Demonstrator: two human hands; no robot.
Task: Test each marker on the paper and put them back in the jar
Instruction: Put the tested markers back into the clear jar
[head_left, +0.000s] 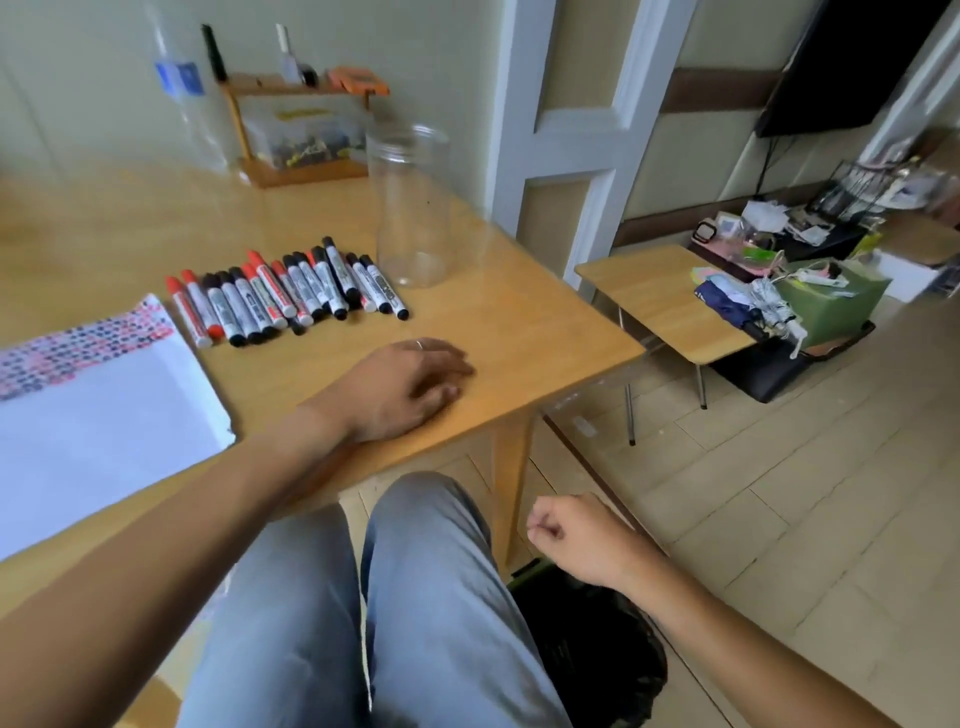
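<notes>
Several markers (288, 291) with red and black caps lie side by side in a row on the wooden table (545, 332). Right of them stands a clear plastic jar (413, 208), upright and with nothing inside. A white sheet of paper (98, 415) lies at the left, its far edge covered with red and black test marks. My left hand (410, 387) rests palm down on the table near its front right corner, fingers relaxed, holding nothing. Off the table, my right hand (576, 535) hangs over the floor beside my knee, fingers curled, with nothing visible in it.
A wooden desk organiser (301, 124) with small items and a clear bottle (182, 88) stand at the table's back. A low folding table (660, 301) and a pile of clutter sit on the floor at right. A black bin (587, 644) stands below my right hand.
</notes>
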